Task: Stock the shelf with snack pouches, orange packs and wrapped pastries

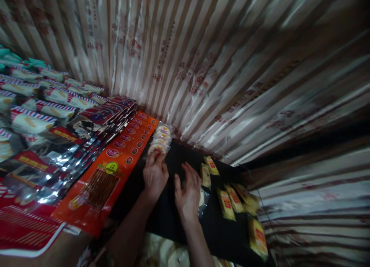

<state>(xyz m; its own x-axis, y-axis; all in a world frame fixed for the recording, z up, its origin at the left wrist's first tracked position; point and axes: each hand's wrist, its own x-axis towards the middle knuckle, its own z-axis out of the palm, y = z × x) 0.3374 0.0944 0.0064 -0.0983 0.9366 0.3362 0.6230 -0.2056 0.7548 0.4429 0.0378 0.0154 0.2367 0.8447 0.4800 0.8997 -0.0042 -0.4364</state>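
In the head view, the left hand reaches ahead with its fingers bent down at the near end of a row of wrapped white rounds; whether it grips the nearest one or only presses it, the blur does not tell. The right hand is open, thumb apart from loosely spread fingers, with nothing seen in its grasp. A wrapped white piece lies just right of it, partly hidden.

The row seems best handled by its film edges — a light fingertip touch, each round overlapping the next evenly, without pushing the far ones askew.

The rounds look soft and disc-like under clear, crinkled film. They lie on a matte black surface beneath both hands. Left of the left hand run flat, glossy orange packets, then shiny silver-and-dark pouches; right of the right hand — small, oblong yellow packets. Beyond both hands hangs pleated, printed sheeting with a plastic sheen.
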